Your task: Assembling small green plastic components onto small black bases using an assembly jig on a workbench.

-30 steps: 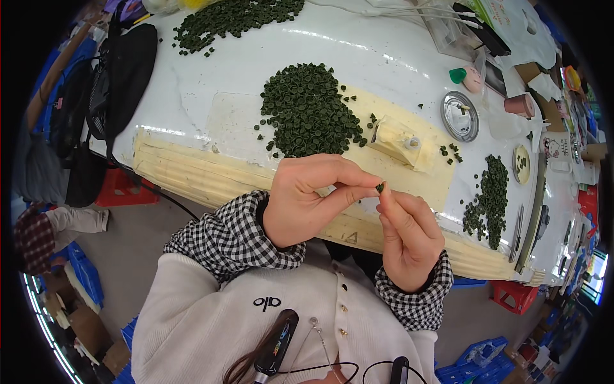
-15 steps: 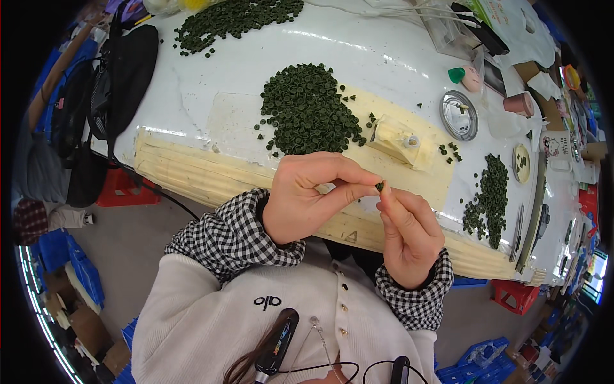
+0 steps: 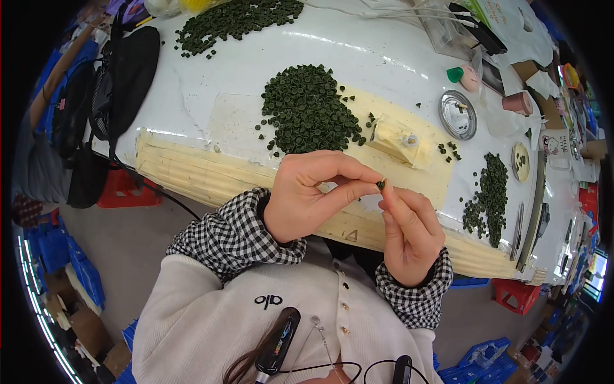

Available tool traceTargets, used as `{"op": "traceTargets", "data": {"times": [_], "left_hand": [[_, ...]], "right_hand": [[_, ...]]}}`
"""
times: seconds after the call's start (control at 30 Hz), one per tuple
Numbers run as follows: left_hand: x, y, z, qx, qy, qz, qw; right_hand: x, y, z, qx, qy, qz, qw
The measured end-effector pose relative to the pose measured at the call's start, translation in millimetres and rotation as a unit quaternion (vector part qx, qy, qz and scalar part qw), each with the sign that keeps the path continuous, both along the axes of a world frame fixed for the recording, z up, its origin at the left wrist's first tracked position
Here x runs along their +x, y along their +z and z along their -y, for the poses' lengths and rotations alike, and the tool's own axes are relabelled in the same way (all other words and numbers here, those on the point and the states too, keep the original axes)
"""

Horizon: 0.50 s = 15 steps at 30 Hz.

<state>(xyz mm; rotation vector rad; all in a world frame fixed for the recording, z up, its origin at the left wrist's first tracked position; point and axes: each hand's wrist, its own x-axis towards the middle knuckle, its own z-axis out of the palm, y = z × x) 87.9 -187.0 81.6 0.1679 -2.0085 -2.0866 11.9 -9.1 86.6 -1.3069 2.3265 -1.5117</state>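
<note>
Leaning inward, hands: left pinching small green piece, right curled beside, grip unclear.

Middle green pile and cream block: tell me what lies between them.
The head view shows a few loose green pieces on the pale board between the pile and the block.

Black lettering on white sweater

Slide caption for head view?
Left hand and right hand meet at a small green part, near a heap of green parts.
</note>
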Motion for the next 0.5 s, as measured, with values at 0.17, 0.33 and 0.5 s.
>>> {"op": "traceTargets", "data": {"times": [0.17, 0.33, 0.5], "left_hand": [[1.1, -1.7, 0.7, -0.001, 0.001, -0.002, 1.000], [-0.5, -0.1, 0.3, -0.007, 0.002, 0.004, 1.000], [-3.1, -1.1, -2.7, -0.143, -0.004, 0.005, 0.990]], "right_hand": [[0.4, -0.1, 0.7, -0.001, 0.002, 0.003, 1.000], [0.1, 0.8, -1.4, 0.003, -0.005, 0.005, 1.000], [-7.9, 8.0, -25.8, 0.085, -0.154, -0.029, 0.984]]}}
